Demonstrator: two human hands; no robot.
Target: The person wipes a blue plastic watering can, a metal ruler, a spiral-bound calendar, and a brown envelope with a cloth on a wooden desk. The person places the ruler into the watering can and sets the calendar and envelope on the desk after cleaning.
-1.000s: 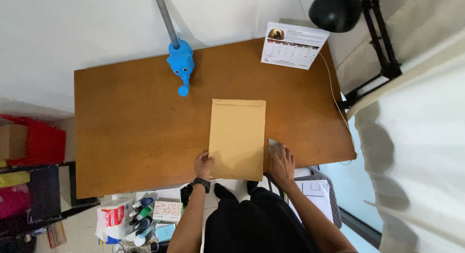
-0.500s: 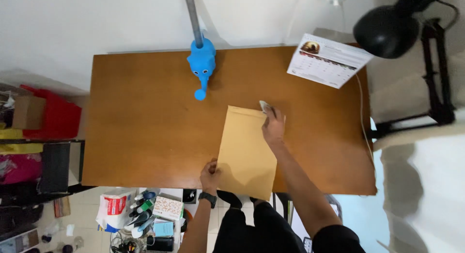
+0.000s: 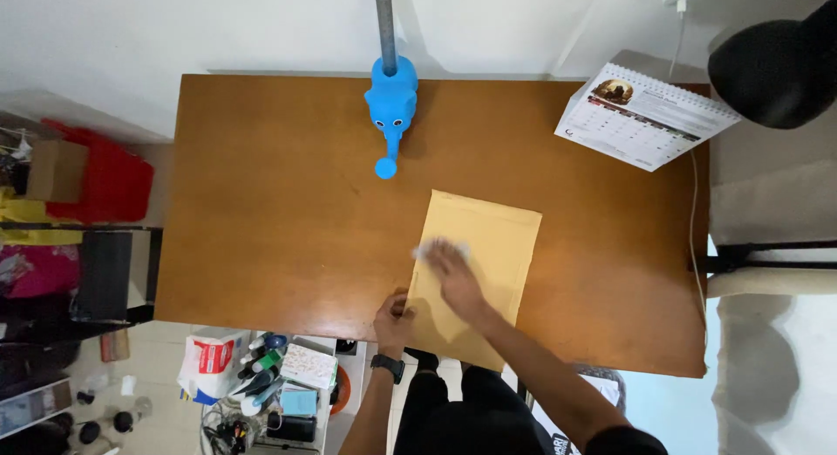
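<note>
Both hands work one tan envelope (image 3: pixel 475 276): left hand (image 3: pixel 394 320) pins its near-left corner steady; right hand (image 3: pixel 453 276), blurred, presses something whitish flat, grip unclear.

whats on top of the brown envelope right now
The right hand lies across the brown envelope, pressing a small whitish, blurred thing I cannot identify. The left hand holds its near left corner. Whatever lies under the hands is covered.

A tan paper envelope (image 3: pixel 482 263) lies flat under both hands, with a small white cloth (image 3: pixel 433 248) beneath the right hand (image 3: pixel 455 276).
</note>
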